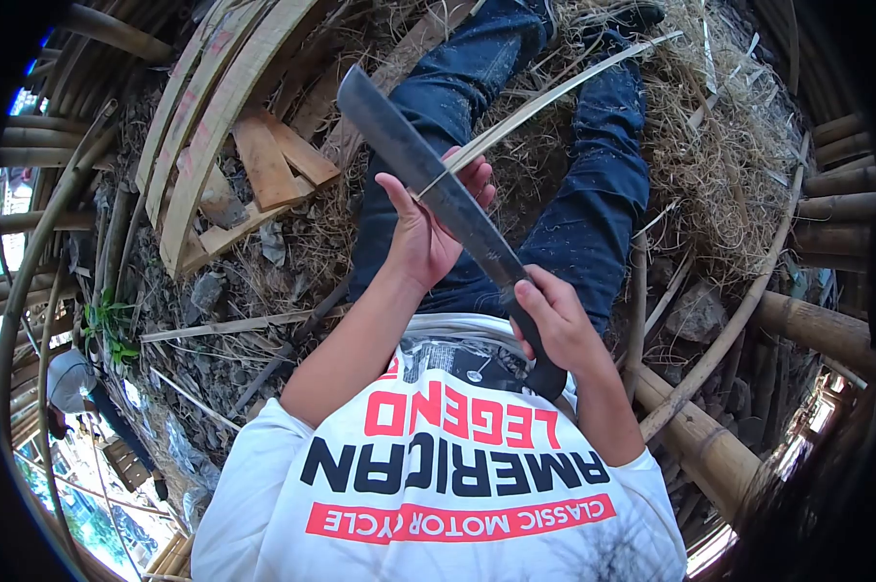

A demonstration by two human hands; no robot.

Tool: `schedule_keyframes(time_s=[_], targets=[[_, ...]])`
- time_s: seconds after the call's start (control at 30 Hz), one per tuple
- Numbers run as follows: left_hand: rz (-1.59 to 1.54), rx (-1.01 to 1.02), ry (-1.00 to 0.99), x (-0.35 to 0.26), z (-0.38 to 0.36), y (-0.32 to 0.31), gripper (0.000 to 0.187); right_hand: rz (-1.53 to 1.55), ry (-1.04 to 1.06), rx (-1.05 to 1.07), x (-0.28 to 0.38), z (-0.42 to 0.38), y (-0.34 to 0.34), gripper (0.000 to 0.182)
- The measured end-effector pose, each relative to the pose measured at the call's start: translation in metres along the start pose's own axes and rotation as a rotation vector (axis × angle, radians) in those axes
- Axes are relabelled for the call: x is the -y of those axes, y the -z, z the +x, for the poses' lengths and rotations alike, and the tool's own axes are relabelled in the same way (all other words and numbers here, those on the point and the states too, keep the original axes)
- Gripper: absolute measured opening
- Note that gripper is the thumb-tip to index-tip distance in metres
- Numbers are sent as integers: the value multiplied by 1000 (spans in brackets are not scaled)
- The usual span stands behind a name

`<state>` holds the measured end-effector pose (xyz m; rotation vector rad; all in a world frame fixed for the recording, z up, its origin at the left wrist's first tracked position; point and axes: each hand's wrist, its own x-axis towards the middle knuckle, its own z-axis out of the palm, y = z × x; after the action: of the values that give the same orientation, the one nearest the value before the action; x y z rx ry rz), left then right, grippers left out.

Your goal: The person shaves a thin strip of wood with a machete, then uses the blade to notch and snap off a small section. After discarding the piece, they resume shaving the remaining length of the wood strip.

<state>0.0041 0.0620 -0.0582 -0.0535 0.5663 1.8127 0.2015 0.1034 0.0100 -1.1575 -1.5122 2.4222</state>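
My right hand [554,315] is wrapped round the black handle of a machete [472,228] near my waist. Its wide dark blade slants up and to the left, across my left hand [428,228]. That hand is palm up, with the thumb stretched out to the left and the fingers partly behind the blade. A thin pale strip of split bamboo [544,100] runs from my left hand to the upper right. The blade crosses the strip near its lower end, at the palm. Whether the left fingers close on the strip is partly hidden.
Wooden boards and a slatted wooden piece [210,126] lie at the upper left. Dry shavings [709,184] cover the ground at the right. Thick bamboo poles [700,436] stand at both sides. My legs in dark jeans [593,213] stretch forward. Another person [118,427] is at the far left.
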Motion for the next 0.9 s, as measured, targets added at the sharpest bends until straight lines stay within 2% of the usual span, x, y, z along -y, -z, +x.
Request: schedule_keyframes(time_s=[0.07,0.13,0.23,0.43,0.87,0.9], targets=[[49,-28,-11,-1,-2,-3,108,-9,-20,11,-2,0,0,28],[-30,85,12,-3,-3,2,110,0,-7,11,-1,-1,1,29],[-65,136,39,-5,-6,-1,115,-4,22,-12,3,-2,2,28],[-17,84,24,-2,-7,-9,121,57,36,26,0,0,4,27],[-1,85,24,-3,-6,-7,115,30,15,122,9,2,-2,27],[-24,104,27,-3,-7,-6,107,28,-6,118,9,2,-3,26]])
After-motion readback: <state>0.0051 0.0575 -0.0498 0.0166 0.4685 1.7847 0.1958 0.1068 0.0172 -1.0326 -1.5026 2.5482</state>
